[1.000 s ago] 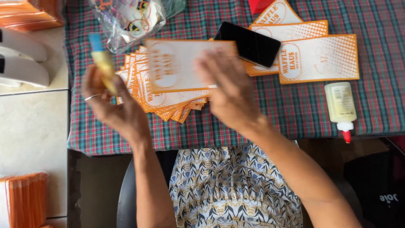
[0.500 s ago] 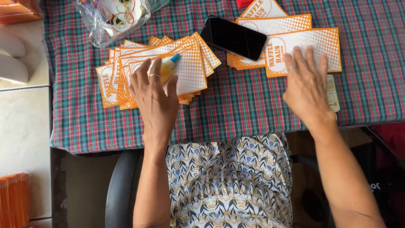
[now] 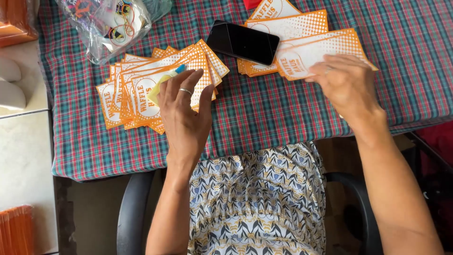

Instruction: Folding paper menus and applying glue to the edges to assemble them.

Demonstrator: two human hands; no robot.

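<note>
My left hand [image 3: 184,108] lies palm down over a fanned pile of orange and white cards [image 3: 127,94] on the plaid tablecloth [image 3: 264,113]. Its fingers are curled around a yellow glue stick with a blue cap [image 3: 165,80], which is mostly hidden beneath them. My right hand [image 3: 347,87] grips one orange and white card [image 3: 316,49] by its near edge and holds it tilted above a second pile of cards [image 3: 283,23] at the back right.
A black phone [image 3: 243,42] rests between the two piles, partly on the right one. A clear plastic bag of small items [image 3: 108,23] sits at the back left. A white counter [image 3: 23,156] adjoins the table's left; black chair arms [image 3: 134,212] flank my lap.
My left hand came down with the glue stick onto the left pile. My right hand moved right and picked a card up off the right pile.
</note>
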